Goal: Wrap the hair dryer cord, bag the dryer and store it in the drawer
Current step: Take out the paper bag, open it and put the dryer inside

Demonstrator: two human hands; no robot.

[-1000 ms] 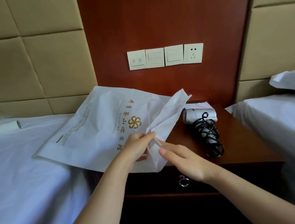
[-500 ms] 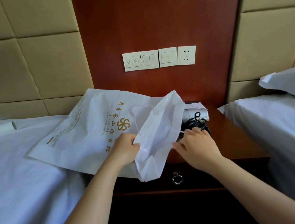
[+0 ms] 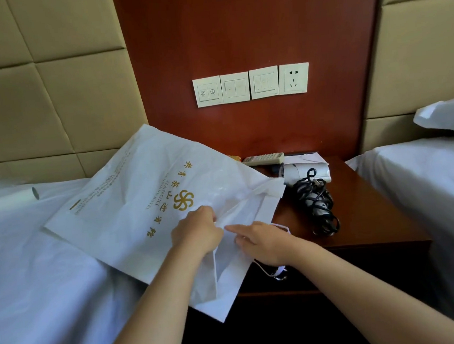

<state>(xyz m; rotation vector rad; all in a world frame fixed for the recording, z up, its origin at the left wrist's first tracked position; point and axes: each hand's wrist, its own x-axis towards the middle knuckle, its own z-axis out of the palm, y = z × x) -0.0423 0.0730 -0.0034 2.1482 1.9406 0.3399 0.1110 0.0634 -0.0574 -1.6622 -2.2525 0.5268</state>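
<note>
The left hand (image 3: 198, 233) has a closed grip pinching the mouth edge of the white bag (image 3: 141, 206), which spans the bed (image 3: 37, 270) and the desk (image 3: 361, 215). The right hand (image 3: 265, 242) rests on the bag, fingers loose, grasping nothing clearly. The hair dryer (image 3: 307, 171) with its wrapped cord (image 3: 318, 205) lies on the desk, right of both hands, apart.

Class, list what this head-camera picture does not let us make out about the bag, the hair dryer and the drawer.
- Bag mouth: the left hand and right hand cover it, head view; open or not is unclear.
- Hair dryer: the black cord covers its handle.
- Drawer pull: mostly behind the bag's edge.
- Small print on the bag: too small to read.
</note>
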